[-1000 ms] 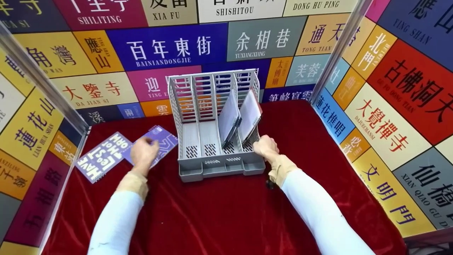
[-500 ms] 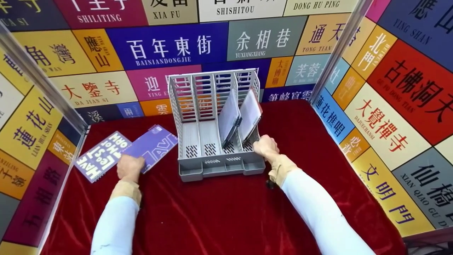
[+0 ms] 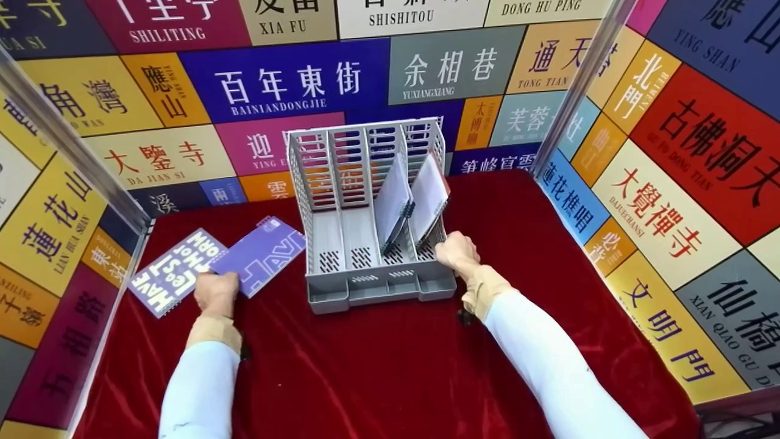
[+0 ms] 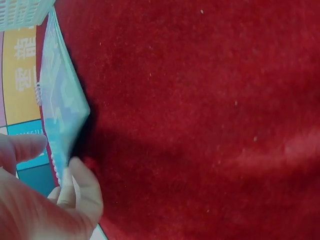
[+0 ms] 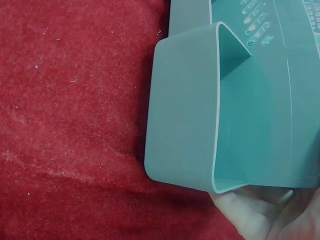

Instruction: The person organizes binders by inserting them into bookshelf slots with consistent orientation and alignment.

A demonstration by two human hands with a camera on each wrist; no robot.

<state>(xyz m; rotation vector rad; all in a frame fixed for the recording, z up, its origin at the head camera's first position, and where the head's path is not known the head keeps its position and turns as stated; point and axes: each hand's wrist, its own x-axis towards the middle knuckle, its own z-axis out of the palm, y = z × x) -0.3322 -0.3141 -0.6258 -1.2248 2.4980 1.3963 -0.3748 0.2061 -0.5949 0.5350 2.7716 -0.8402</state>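
Note:
A purple spiral notebook [image 3: 259,256] lies angled on the red cloth, overlapping another notebook [image 3: 177,271] with white lettering. My left hand [image 3: 217,292] is at its near-left corner. The left wrist view shows the fingers [image 4: 87,187] curled at the edge of that notebook, with the thumb on its spiral side. My right hand [image 3: 458,251] grips the front right side of a grey file rack [image 3: 381,292]. From the right wrist, its fingers [image 5: 245,212] show against the side of the rack's front bin [image 5: 185,110]; some fingertips are hidden.
Two spiral notebooks lean in the rack's right-hand slots, one pale [image 3: 393,198] and one with a red edge [image 3: 430,195]. Lettered panels [image 3: 286,79] stand behind and at both sides of the red cloth [image 3: 365,372].
My left hand has moved left and toward me, from over the purple notebook to its near-left corner. The right hand stays on the rack.

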